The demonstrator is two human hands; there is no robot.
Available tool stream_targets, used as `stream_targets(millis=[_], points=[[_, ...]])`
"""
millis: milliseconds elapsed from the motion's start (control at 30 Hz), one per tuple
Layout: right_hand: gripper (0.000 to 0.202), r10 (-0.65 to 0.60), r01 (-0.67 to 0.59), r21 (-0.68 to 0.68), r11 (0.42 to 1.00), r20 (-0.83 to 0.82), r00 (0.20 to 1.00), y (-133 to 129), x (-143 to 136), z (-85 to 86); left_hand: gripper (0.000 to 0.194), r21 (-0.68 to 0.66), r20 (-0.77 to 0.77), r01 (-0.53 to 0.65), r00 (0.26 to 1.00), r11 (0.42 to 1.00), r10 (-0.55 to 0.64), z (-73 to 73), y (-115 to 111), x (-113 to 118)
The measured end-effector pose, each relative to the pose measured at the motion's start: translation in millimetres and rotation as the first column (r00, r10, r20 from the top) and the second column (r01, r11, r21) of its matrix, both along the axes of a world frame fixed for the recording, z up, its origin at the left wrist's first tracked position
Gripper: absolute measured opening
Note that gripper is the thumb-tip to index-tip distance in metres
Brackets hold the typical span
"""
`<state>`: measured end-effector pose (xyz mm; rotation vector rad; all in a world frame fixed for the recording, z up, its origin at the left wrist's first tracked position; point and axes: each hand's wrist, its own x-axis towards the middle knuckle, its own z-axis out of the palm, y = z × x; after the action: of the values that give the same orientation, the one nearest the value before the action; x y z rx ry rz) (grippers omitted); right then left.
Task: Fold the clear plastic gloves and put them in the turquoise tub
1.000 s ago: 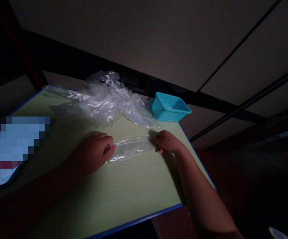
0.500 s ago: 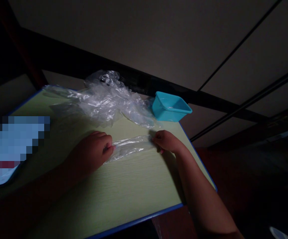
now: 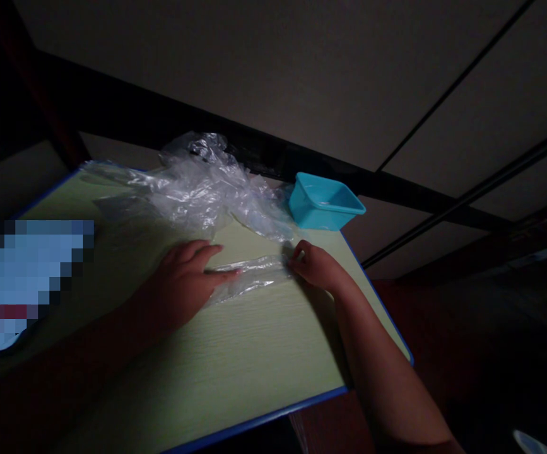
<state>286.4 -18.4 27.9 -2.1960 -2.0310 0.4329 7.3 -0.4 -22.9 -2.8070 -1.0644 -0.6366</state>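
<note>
A clear plastic bag point(image 3: 254, 277), folded into a long strip, lies across the table between my two hands. Over its left end my left hand point(image 3: 185, 280) is open, the thumb stretched along the plastic and the fingers spread. My right hand point(image 3: 313, 265) pinches the strip's right end between thumb and fingertips. Behind the hands sprawls a loose heap of crumpled clear plastic bags point(image 3: 197, 189).
A turquoise plastic basin point(image 3: 323, 217) stands at the table's far right corner, beside the heap. The pale green table point(image 3: 235, 366) has a blue edge. A blurred-out bluish object point(image 3: 22, 284) lies at the left. Light panels rise behind the table.
My left hand has let go of the strip's left end, its fist opening into spread fingers with the thumb on the plastic. My right hand has stayed at the right end.
</note>
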Motion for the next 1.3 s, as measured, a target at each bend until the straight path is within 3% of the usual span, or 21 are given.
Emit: stream_targets(millis=[67,167,233,300,367,433,500,600,833,1133,1300], points=[[0.011,0.010,-0.011,0.069,0.998,0.003,1.000,0.5,-0.1,-0.5,0.038,0.006,-0.008,-0.002,1.000,1.000,0.002,-3.1,1.0,-1.4],[0.010,0.082,-0.065,0.282,0.957,-0.048,0.995,-1.7,-4.4,2.5,0.037,-0.009,-0.026,-0.015,1.000,1.000,0.015,-3.4,0.2,-1.4],[0.015,0.221,-0.163,0.419,0.893,-0.092,0.971,-5.6,-9.5,6.2,0.035,-0.027,-0.024,-0.039,0.999,0.999,0.039,-2.3,-0.9,-0.4],[0.026,0.395,-0.312,0.448,0.838,-0.102,0.913,-11.0,-15.1,9.5,0.033,-0.047,-0.008,-0.057,0.998,0.997,0.057,-1.0,-1.7,0.3],[0.040,0.516,-0.461,0.332,0.823,-0.094,0.852,-16.6,-19.8,11.5,0.033,-0.071,0.001,-0.045,0.999,0.996,0.046,0.5,-1.6,0.2],[0.052,0.551,-0.540,0.122,0.833,-0.086,0.830,-21.4,-23.0,12.1,0.035,-0.100,0.002,-0.003,1.000,0.995,0.004,2.3,-1.0,-0.5],[0.060,0.538,-0.542,-0.057,0.838,-0.072,0.840,-24.7,-24.8,11.9,0.036,-0.122,0.016,0.021,1.000,0.992,-0.019,3.8,-0.4,-1.0],[0.068,0.520,-0.518,-0.199,0.832,-0.046,0.853,-26.7,-25.8,12.0,0.034,-0.142,0.047,0.009,0.999,0.990,-0.002,4.4,-0.5,-0.3],[0.076,0.518,-0.501,-0.321,0.804,-0.036,0.855,-28.3,-26.5,16.0,0.036,-0.100,0.037,-0.005,0.999,0.995,0.009,5.0,-3.4,0.6],[0.090,0.529,-0.503,-0.397,0.768,-0.052,0.847,-26.9,-26.6,16.0,0.035,-0.078,-0.008,-0.073,0.997,0.994,0.073,26.4,-3.5,-0.7],[0.095,0.528,-0.500,-0.402,0.767,-0.047,0.848,-26.1,-27.5,18.0,0.047,-0.117,0.012,0.091,0.996,0.989,-0.090,36.4,-14.8,6.0]])
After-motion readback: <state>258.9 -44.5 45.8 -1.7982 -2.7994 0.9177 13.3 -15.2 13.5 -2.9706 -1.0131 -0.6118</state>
